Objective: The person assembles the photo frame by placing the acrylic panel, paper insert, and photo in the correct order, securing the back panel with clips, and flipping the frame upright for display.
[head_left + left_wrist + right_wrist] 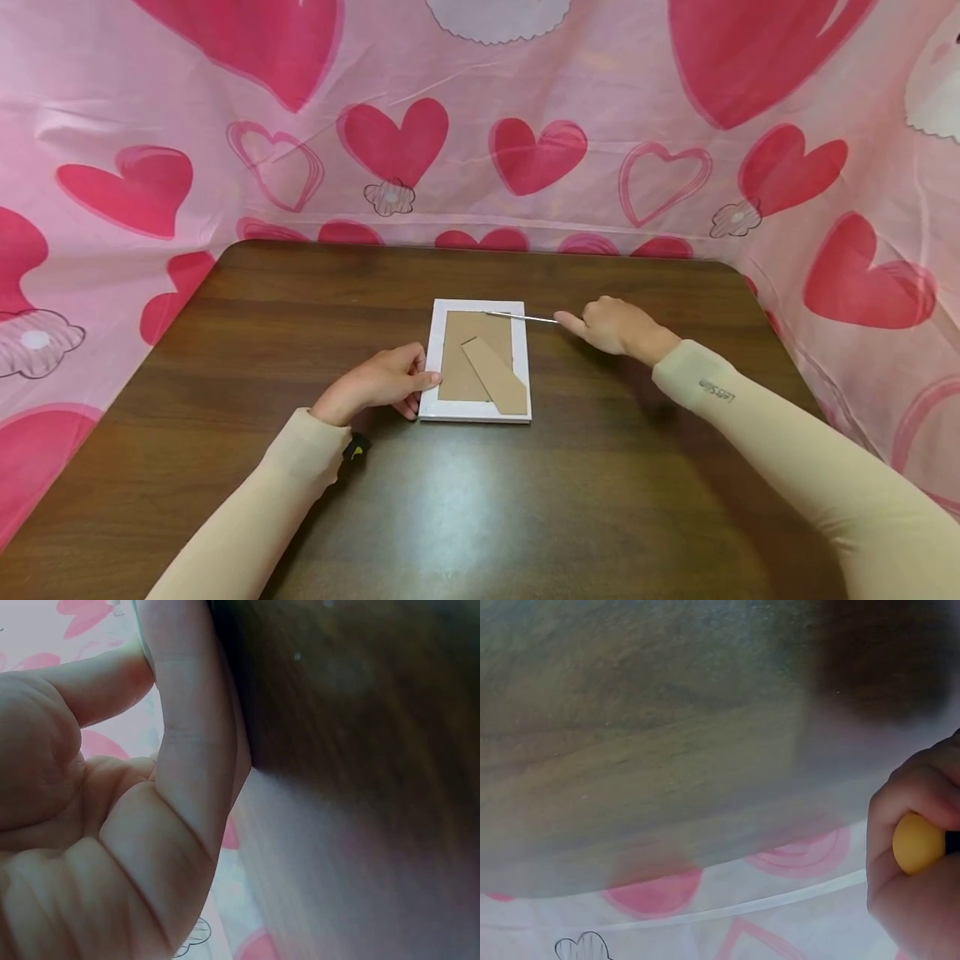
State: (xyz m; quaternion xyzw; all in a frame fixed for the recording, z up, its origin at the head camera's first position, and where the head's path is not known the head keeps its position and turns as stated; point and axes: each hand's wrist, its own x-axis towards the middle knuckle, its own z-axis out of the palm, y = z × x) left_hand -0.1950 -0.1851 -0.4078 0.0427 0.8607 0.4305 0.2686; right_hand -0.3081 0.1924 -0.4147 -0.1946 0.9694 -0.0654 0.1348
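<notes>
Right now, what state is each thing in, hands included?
White frame: lying flat, back side up.
Cardboard backing: set inside the frame.
Cardboard leg: slanted across the backing.
Metal-shafted tool: held, tip at the backing's top edge.
Left hand: grips the frame's left edge.
Right hand: curled around the tool's handle.

White picture frame (459, 371), lying flat, back up; tan backing board (456, 342) inside rim, tan kickstand (497, 375) slanting toward 5 o'clock. Screwdriver (532, 318): thin metal shaft, yellow-ended handle (919, 844) beyond frame's 2 o'clock, tip at 12 o'clock.
</notes>
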